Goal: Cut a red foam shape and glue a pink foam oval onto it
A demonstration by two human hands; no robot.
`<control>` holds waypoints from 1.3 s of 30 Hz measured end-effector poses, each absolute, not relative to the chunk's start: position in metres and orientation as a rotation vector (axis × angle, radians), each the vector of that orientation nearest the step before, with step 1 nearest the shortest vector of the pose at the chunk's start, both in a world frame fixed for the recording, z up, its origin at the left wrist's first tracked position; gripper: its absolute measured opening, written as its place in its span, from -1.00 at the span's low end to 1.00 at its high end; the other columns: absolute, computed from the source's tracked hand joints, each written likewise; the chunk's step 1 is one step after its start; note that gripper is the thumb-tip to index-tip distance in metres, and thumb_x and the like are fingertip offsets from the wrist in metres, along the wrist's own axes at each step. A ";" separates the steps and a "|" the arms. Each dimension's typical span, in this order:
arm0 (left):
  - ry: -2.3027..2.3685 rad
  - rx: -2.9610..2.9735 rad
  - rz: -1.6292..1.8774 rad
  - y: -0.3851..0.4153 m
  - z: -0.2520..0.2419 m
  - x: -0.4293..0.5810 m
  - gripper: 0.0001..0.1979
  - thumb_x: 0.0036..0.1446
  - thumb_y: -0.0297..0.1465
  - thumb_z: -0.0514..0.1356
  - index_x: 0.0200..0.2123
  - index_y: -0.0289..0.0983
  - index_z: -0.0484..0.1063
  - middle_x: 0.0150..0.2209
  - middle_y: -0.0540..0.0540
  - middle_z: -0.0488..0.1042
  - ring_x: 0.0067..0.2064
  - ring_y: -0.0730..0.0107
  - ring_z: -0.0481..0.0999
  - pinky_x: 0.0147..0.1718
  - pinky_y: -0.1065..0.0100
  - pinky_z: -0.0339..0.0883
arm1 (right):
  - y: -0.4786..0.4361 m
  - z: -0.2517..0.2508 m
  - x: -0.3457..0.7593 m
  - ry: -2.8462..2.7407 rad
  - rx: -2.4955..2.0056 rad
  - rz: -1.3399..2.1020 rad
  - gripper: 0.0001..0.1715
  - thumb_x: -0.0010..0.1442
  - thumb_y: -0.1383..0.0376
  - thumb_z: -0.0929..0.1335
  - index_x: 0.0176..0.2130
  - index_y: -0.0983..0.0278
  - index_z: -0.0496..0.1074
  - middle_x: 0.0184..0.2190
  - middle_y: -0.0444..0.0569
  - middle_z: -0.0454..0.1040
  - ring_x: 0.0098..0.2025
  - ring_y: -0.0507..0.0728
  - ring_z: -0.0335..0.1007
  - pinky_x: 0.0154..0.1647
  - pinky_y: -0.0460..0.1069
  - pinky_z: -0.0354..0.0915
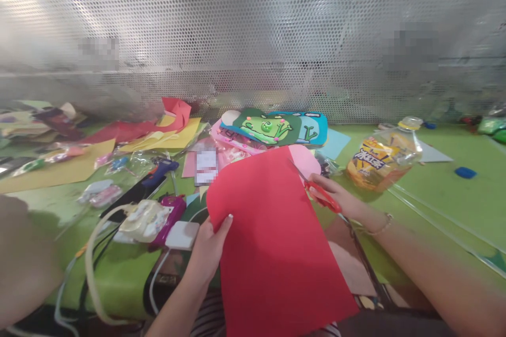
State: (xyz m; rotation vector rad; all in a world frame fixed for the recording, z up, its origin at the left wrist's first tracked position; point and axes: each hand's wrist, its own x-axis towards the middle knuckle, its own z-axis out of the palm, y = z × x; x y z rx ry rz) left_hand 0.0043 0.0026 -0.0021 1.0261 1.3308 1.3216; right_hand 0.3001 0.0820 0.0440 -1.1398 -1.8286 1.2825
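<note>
A large red sheet with a rounded upper left corner is held up in front of me. My left hand pinches its left edge, thumb on the front face and fingers hidden behind. In my right hand is a pair of red-handled scissors, their blades at the sheet's upper right edge. A pink rounded piece shows just behind that edge. Beyond the sheet lie green and blue cutout shapes with a green swirl and curled stems on them.
A tilted plastic bottle with orange liquid lies at right, near a blue cap. At left are a power strip with cables, a blue glue gun and yellow paper. A perforated metal panel stands behind.
</note>
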 end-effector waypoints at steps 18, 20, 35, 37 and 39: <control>1.317 1.011 1.314 0.003 0.003 0.007 -0.46 -0.03 -0.12 0.26 -0.06 -0.37 0.41 -0.10 -0.23 0.52 -0.07 0.01 0.49 -0.14 0.20 0.38 | 0.089 0.040 0.301 -1.811 -1.119 1.350 -0.59 0.11 -0.04 0.30 -0.44 0.22 0.19 -0.60 -0.21 0.21 -0.61 -0.04 0.10 -0.63 -0.08 0.03; 1.327 1.023 1.321 0.002 0.002 0.006 -0.47 -0.03 -0.12 0.26 -0.07 -0.37 0.42 -0.11 -0.24 0.52 -0.06 0.00 0.49 -0.14 0.20 0.38 | 0.088 0.042 0.301 -1.809 -1.130 1.347 -0.58 0.10 -0.05 0.31 -0.45 0.22 0.18 -0.62 -0.22 0.20 -0.62 -0.04 0.10 -0.65 -0.09 0.03; 1.324 1.036 1.290 0.001 0.003 0.008 -0.50 -0.03 -0.12 0.26 -0.08 -0.33 0.44 -0.13 -0.19 0.54 -0.14 0.05 0.53 -0.20 0.22 0.40 | 0.086 0.042 0.301 -1.754 -1.126 1.365 -0.55 0.09 -0.07 0.31 -0.46 0.23 0.20 -0.61 -0.22 0.22 -0.62 -0.05 0.11 -0.62 -0.09 0.03; 1.314 1.045 1.290 0.002 0.000 0.007 -0.52 0.00 -0.14 0.25 -0.08 -0.31 0.44 -0.13 -0.17 0.54 -0.12 0.06 0.53 -0.18 0.22 0.40 | 0.086 0.043 0.302 -1.783 -1.134 1.360 -0.56 0.11 -0.06 0.30 -0.47 0.23 0.20 -0.63 -0.23 0.20 -0.62 -0.05 0.10 -0.62 -0.09 0.00; 1.308 1.051 1.291 0.002 -0.002 0.006 -0.54 0.01 -0.15 0.25 -0.08 -0.31 0.43 -0.14 -0.17 0.54 -0.12 0.07 0.53 -0.17 0.22 0.39 | 0.086 0.043 0.302 -1.783 -1.146 1.369 -0.56 0.10 -0.07 0.30 -0.46 0.23 0.19 -0.62 -0.23 0.21 -0.62 -0.05 0.10 -0.61 -0.09 -0.01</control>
